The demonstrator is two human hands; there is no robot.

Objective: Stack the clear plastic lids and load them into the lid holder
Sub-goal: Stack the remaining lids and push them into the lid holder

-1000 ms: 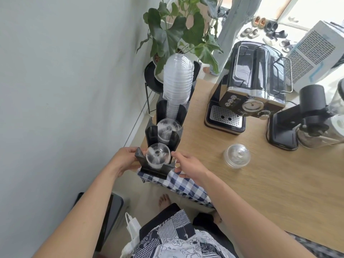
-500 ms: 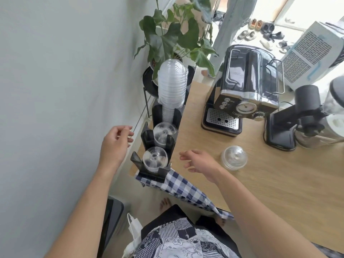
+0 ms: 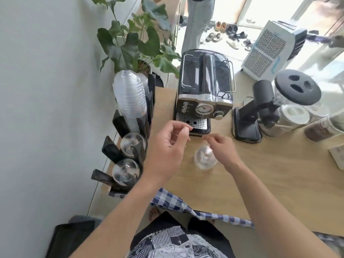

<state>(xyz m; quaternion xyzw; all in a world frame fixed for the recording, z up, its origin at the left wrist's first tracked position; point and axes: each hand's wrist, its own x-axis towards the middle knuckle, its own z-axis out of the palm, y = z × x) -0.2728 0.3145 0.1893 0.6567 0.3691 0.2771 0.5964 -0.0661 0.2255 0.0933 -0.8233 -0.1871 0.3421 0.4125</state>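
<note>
Lids, clear, domed: one small stack [image 3: 204,158] on the bench [image 3: 279,174], in its middle part, just in front of the espresso machine.

Cloth [image 3: 186,203], blue-and-white check: draped over the near edge of the bench.

Left hand [image 3: 167,149]: above the bench, between the holder and the loose stack; fingers curled, thumb and forefinger nearly meeting, nothing seen in the grip.

Right hand [image 3: 222,148]: over the far right side of the loose stack, fingers loosely bent; grip narrow; whether the fingertips touch the stack cannot be told.

Holder [image 3: 119,146], black, several slots in a row along the bench's left edge. Nearest slot: a short stack of lids [image 3: 125,172], dome up. Next slot: another short stack [image 3: 132,144]. Far slot: a tall stack [image 3: 130,95] rising well above the holder's walls.

Espresso machine [image 3: 204,94], black and chrome: toward the far edge, drip tray facing the hands.

Grinder [image 3: 255,112], black: just right of the espresso machine.

Jars [image 3: 297,101], glass, one with a black lid: beside the grinder near the far right corner.

Plant [image 3: 134,40], broad green leaves: beyond the far left corner, off the bench.

Air cooler [image 3: 270,47], white, and shoes [image 3: 229,34]: on the floor beyond the far edge.
</note>
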